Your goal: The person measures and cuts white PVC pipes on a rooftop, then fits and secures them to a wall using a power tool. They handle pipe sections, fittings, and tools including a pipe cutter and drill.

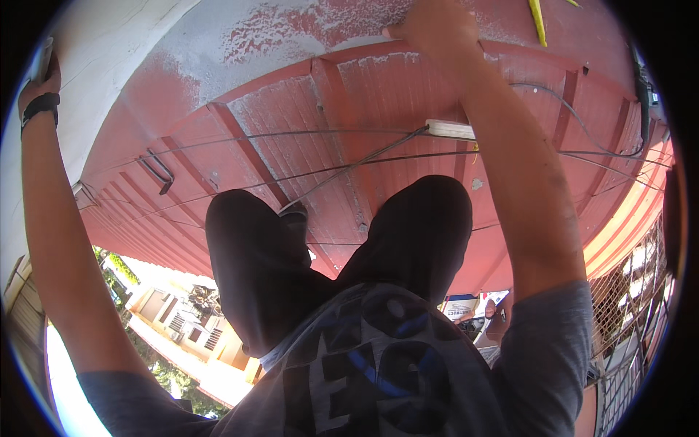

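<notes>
My left hand (42, 81) is raised at the far left beside the white wall (124, 44). Its fingers curl around a pale object (45, 57) whose kind is not clear, and a dark band circles the wrist. At the top, my right hand (439, 30) is closed against the red metal sheet, thumb pointing left; what its fingers hold, if anything, is hidden. Around it and to its left, a patchy grey-white coating (269, 35) covers part of the red sheet. My bent knees in dark trousers (419, 226) are over the ribbed red roof (349, 95).
Several cables (320, 162) cross the roof, with a white box (450, 130) on one. A dark metal bracket (159, 173) lies left. Yellow strips (538, 22) lie at upper right. Far below are a building (182, 320), a wire fence (619, 306) and another person (496, 320).
</notes>
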`<state>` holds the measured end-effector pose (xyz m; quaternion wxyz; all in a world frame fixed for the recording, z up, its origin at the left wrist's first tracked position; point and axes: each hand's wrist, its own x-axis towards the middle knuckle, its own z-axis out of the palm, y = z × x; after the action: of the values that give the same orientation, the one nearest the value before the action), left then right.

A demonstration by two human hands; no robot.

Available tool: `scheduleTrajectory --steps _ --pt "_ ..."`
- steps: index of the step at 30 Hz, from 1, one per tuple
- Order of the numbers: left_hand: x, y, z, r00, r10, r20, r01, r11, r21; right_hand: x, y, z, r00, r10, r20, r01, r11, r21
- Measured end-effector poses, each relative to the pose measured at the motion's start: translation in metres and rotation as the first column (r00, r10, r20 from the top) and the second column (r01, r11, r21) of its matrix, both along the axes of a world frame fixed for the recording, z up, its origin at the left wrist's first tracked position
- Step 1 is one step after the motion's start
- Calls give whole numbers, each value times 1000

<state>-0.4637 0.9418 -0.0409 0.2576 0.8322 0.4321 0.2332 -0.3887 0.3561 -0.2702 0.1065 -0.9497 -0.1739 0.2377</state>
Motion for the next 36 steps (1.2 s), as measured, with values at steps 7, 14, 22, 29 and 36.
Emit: scheduleTrajectory --steps 7,14,22,29,36 --pt "6 -44 -31 841 187 -507 239 712 660 -2 4 6 995 -96 28 99 987 -124" --pt "-3 -58 -33 861 189 -472 166 773 612 -17 13 12 968 -245 63 248 967 -64" --pt "14 -121 -13 789 138 -599 145 905 400 -19 11 4 920 -392 17 392 916 -88" --pt "22 -73 -45 695 80 -715 233 915 328 -9 26 4 901 -434 -4 428 891 -153" --pt "8 -118 -1 790 21 -612 60 992 111 -17 29 10 924 -381 40 383 915 -123"
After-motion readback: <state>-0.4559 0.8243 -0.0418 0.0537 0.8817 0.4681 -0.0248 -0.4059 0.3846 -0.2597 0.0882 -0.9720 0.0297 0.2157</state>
